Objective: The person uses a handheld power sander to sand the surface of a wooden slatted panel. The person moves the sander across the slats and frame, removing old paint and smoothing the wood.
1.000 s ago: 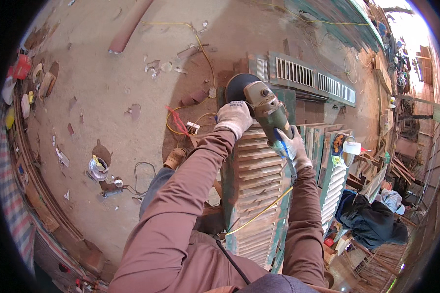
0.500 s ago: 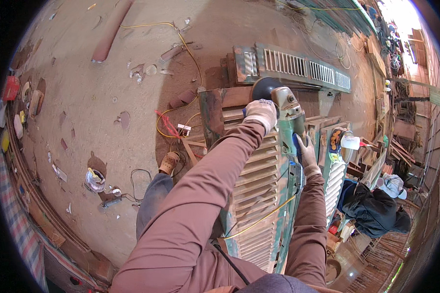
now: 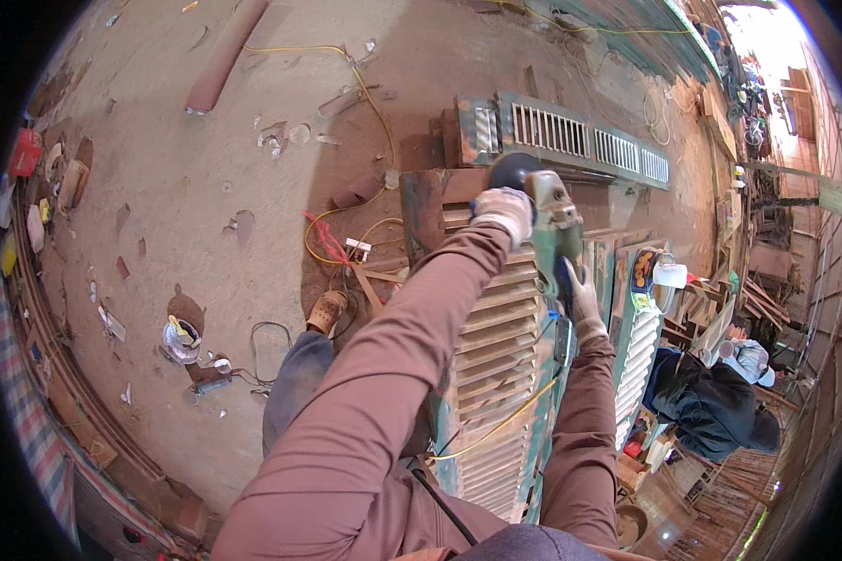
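An angle grinder [image 3: 556,220] with a green body and grey metal head is held in both my hands. Its dark round disc [image 3: 515,171] is at the top rail of a louvred wooden shutter [image 3: 498,323]; whether it touches cannot be made out. My gloved left hand [image 3: 505,211] is closed around the side handle by the disc, a bit of blue showing. My right hand [image 3: 582,295], also gloved, wraps the rear of the body, its fingers partly hidden. Bare wood shows on the slats, with worn green paint on the shutter's side frame.
More louvred shutters [image 3: 571,136] lie beyond, and another [image 3: 638,337] is at the right, with a white container [image 3: 670,272] beside it. A yellow cord [image 3: 496,425] crosses the shutter. A bent-over person [image 3: 711,397] is at the right. Plastic pots [image 3: 181,340] stand on the dirt floor.
The grinder has tilted slightly over the shutter's upper end, still in both hands. My view has shifted a little, so the floor and shutters sit slightly differently.
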